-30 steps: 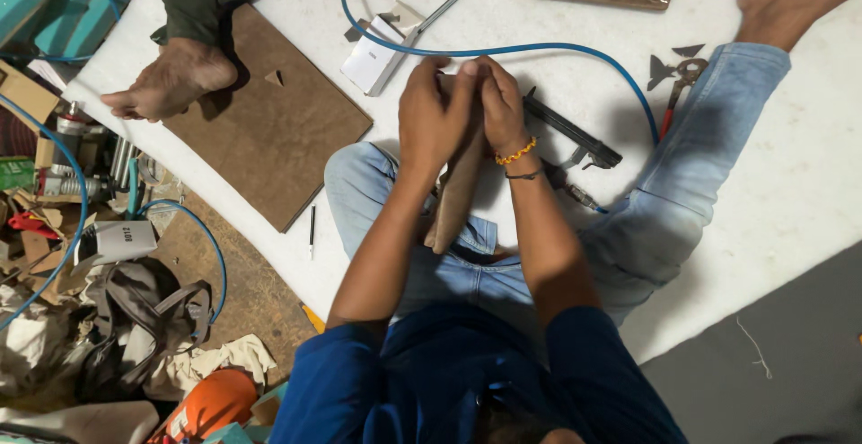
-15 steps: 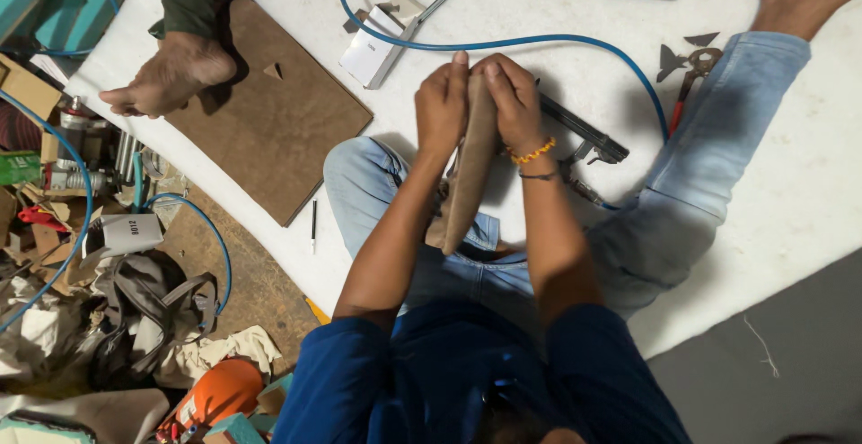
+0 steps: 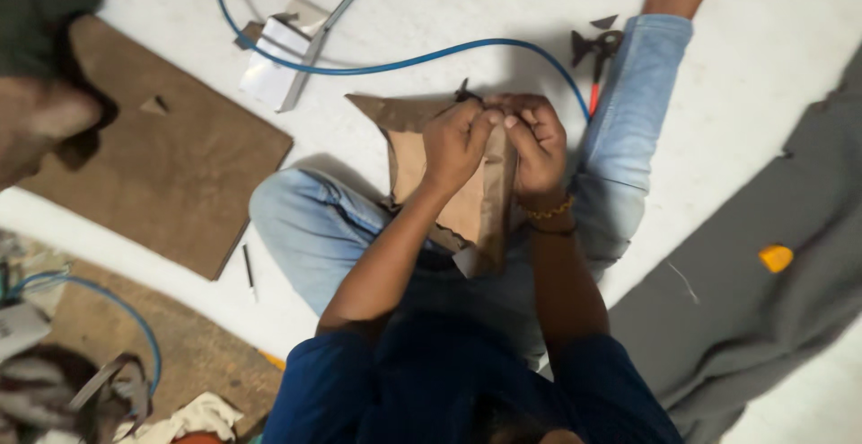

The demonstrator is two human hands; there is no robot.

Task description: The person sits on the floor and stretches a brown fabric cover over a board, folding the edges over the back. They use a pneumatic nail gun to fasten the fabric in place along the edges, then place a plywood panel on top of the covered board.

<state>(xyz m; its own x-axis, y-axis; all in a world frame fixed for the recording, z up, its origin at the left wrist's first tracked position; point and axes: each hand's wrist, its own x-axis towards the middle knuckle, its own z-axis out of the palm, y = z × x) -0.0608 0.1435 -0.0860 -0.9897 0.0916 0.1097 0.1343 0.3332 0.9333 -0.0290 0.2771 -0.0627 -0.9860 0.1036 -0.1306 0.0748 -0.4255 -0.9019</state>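
Where the fingertips of both hands meet, at the far top edge of a stiff tan-brown sheet of leather-like material [image 3: 449, 188], they are curled tightly together and pinch that edge between them. The left hand [image 3: 458, 143] and the right hand [image 3: 537, 139] sit knuckle to knuckle, touching, so the grip lands on one short stretch of the edge, probably to bend or press it there. A small dark piece [image 3: 465, 94] pokes out just beyond the left hand's knuckles; what it is cannot be told.

The sheet runs from the hands back toward the person's body and rests on the lap between the bent legs in light blue jeans [image 3: 305, 228], which prop it up like a work surface. A beaded yellow bracelet [image 3: 549, 212] circles the right wrist.

Farther out on the white floor [image 3: 736, 121], a blue hose [image 3: 395, 65] curves past the far side of the hands. Red-handled dark pliers [image 3: 594, 53] lie just right of the hands, within easy reach. A large flat brown board [image 3: 171, 157] lies to the left, and a white folded card with a grey metal strip [image 3: 287, 58] sits far left. Another person's bare foot [image 3: 40, 121] rests at the left edge.
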